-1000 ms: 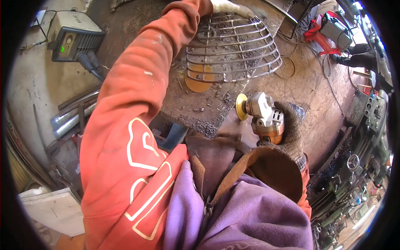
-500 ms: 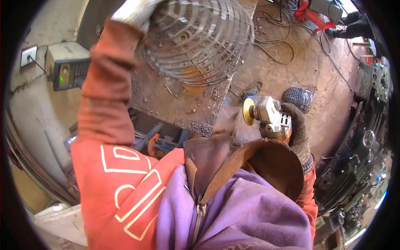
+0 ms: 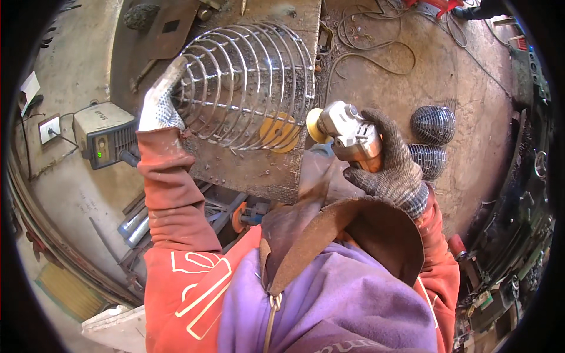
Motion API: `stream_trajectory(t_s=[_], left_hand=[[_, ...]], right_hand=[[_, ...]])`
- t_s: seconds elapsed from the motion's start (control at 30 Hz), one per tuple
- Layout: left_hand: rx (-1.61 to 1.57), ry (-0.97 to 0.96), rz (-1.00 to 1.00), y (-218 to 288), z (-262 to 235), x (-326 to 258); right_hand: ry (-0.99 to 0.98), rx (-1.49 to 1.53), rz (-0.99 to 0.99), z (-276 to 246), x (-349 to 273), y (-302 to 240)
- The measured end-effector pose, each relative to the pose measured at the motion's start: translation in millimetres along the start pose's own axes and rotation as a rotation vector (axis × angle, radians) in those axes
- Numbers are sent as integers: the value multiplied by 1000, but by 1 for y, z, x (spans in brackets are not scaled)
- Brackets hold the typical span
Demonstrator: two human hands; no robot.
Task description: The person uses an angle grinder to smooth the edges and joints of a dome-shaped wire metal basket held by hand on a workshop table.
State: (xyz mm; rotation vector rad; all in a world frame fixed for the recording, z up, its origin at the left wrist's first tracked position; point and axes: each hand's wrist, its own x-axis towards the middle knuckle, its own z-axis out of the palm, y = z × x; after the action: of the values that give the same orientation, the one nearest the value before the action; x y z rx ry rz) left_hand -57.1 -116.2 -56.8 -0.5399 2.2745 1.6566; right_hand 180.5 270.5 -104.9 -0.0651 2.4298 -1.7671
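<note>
left hand (image 3: 158,109) gripping wire cage (image 3: 247,82) rim on counter (image 3: 259,167) | right hand (image 3: 388,165) closed round angle grinder (image 3: 347,132) beside cage | cage likely light, stiff; hold by rim

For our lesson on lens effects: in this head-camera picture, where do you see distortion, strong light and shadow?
Head view: fisheye bends the edges, with a black rim at the corners; sun falls brightly on the wire cage, the left hand and the floor; the right hand gripping the angle grinder is sharp; the machinery at right lies in deep shadow.
</note>
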Motion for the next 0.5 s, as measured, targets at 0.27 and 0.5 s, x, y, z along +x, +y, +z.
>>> stream_trajectory(t_s=[0.27,0.5], left_hand=[[-47,32,-32,1,5,-5],[92,-23,89,-23,-20,19]], right_hand=[[-51,235,180,-1,16,5],[-106,259,76,16,16,-3]])
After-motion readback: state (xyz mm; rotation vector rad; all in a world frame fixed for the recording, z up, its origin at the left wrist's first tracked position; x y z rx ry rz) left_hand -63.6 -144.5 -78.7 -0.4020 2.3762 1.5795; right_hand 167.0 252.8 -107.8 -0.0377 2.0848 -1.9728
